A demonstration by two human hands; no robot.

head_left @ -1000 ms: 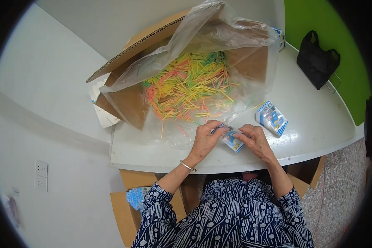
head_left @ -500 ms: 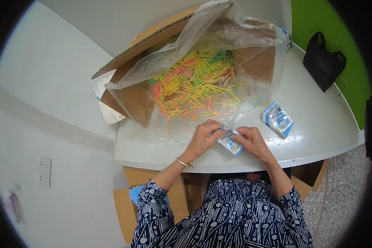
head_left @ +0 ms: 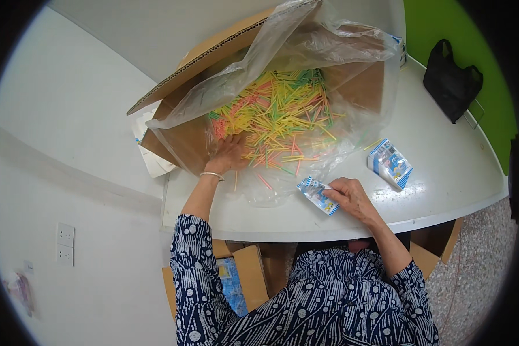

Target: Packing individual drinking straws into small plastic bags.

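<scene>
A heap of short thin sticks (head_left: 282, 109), yellow, pink and green, lies in a clear plastic liner inside a cardboard box (head_left: 181, 138) tipped toward me. My left hand (head_left: 229, 154) reaches to the heap's near left edge, palm down with fingers spread, and nothing shows in its grip. Above the table's front edge, my right hand (head_left: 352, 199) pinches a small blue and white packet (head_left: 316, 195) between thumb and fingers. Whether the packet's top is open, I cannot tell. Another blue and white packet (head_left: 391, 163) lies on the table right of my right hand.
The white table (head_left: 444, 173) has a curved front edge. A black plastic bag (head_left: 452, 83) is at the far right by a green panel. Below the table, an opened carton (head_left: 252, 277) holds blue packets (head_left: 230, 282). A white wall with a socket (head_left: 65, 245) stands left.
My left hand has let go of the small packet and moved left and away from me to the sticks. My right hand keeps hold of the packet in nearly the same place.
</scene>
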